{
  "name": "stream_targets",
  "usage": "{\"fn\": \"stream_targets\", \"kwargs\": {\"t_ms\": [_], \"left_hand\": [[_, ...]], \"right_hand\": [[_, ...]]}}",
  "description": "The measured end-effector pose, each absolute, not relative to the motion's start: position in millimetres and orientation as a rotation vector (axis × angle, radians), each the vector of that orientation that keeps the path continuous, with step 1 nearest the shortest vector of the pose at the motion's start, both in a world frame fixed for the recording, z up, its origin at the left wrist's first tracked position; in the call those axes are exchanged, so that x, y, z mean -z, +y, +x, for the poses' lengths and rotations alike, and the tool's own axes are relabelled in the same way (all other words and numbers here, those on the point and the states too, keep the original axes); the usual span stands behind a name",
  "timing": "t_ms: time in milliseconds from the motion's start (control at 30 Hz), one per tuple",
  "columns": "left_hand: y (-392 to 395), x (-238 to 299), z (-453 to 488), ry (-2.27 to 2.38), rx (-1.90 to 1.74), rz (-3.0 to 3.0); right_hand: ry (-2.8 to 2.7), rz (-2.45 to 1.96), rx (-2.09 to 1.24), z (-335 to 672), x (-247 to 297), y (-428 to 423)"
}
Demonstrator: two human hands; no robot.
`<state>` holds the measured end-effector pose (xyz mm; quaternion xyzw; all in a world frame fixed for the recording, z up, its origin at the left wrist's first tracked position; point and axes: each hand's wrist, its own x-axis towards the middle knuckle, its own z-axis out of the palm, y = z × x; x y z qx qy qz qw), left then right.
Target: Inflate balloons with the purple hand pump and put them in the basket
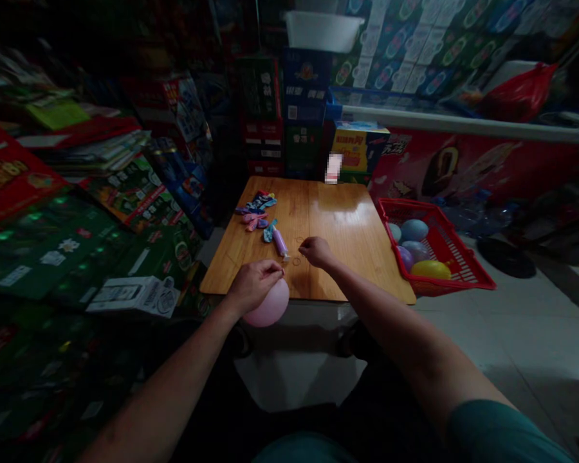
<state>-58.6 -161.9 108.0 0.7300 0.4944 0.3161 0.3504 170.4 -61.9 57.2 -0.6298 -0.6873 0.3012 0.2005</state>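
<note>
My left hand (258, 283) is closed at the table's front edge, pinching the neck of an inflated pink balloon (270, 307) that hangs below the fingers. Over the table, my right hand (317, 251) has its thumb and fingers pressed together; whatever they hold, if anything, is too small to make out. Just left of it lies a purple tube-shaped balloon pump (280, 243) with a clear tip. Close to the right fingertips, a thin ring (296, 262) lies on the wood. Several limp balloons (255, 220), pink, blue and purple, are piled at the table's left side.
The low wooden table (342, 222) stands before me. On its right, a red plastic basket (468, 273) holds several inflated balloons (415, 229). Stacked green cartons (43, 244) crowd the left. Drink boxes (306, 90) and a chest freezer (444, 122) stand behind.
</note>
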Motion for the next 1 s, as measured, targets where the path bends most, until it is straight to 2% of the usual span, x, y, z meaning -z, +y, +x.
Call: {"fn": "stream_targets", "kwargs": {"t_ms": [200,400,633,800,1000], "left_hand": [[-141,-97,-71,1.307,-0.813,1.802],[-126,-88,-74,1.260,-0.894,1.638],[-123,-90,-68,1.217,-0.983,1.529],[-131,-92,-59,1.104,-1.069,1.456],[-158,-105,-46,0.982,-1.097,1.463]], "right_hand": [[-2.032,-1.969,-0.607,166,-29,-5],[-2.053,-2.000,-0.627,159,-21,7],[-1.895,-1.793,-0.976,160,-60,-19],[-1.755,-1.437,-1.322,159,-101,-77],[-1.619,-1.186,-1.493,161,-140,-141]]}}
